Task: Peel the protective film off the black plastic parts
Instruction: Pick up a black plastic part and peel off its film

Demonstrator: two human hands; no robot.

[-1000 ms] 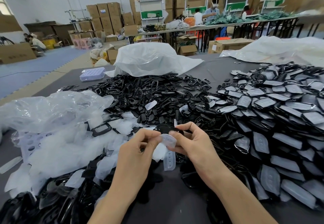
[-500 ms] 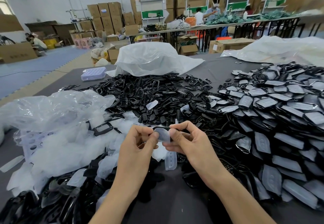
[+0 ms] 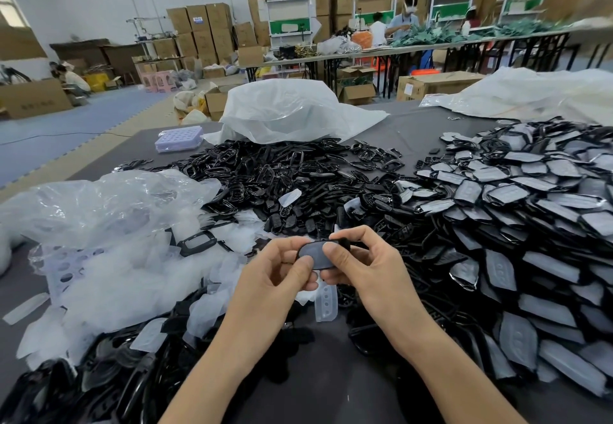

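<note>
Both my hands hold one black plastic part [image 3: 317, 254] just above the grey table, near its front middle. My left hand [image 3: 278, 274] pinches its left end, thumb on top. My right hand [image 3: 361, 264] pinches its right end, thumb on its face. A greyish film covers the part's upper face. A heap of film-covered black parts [image 3: 517, 224] fills the right side. Bare black parts [image 3: 282, 174] lie piled behind my hands. Loose peeled films [image 3: 132, 277] lie heaped on the left, and one clear film strip [image 3: 326, 304] rests under my hands.
A crumpled clear bag [image 3: 99, 201] lies at left and a white bag [image 3: 288, 111] at the back. A lilac perforated box [image 3: 179, 138] sits at back left. More black parts [image 3: 83, 387] pile up at front left. People work at far tables.
The loose film that hung between my fingers is gone from my grip. Both hands have shifted slightly, and the black part now lies flatter with its filmed face up.
</note>
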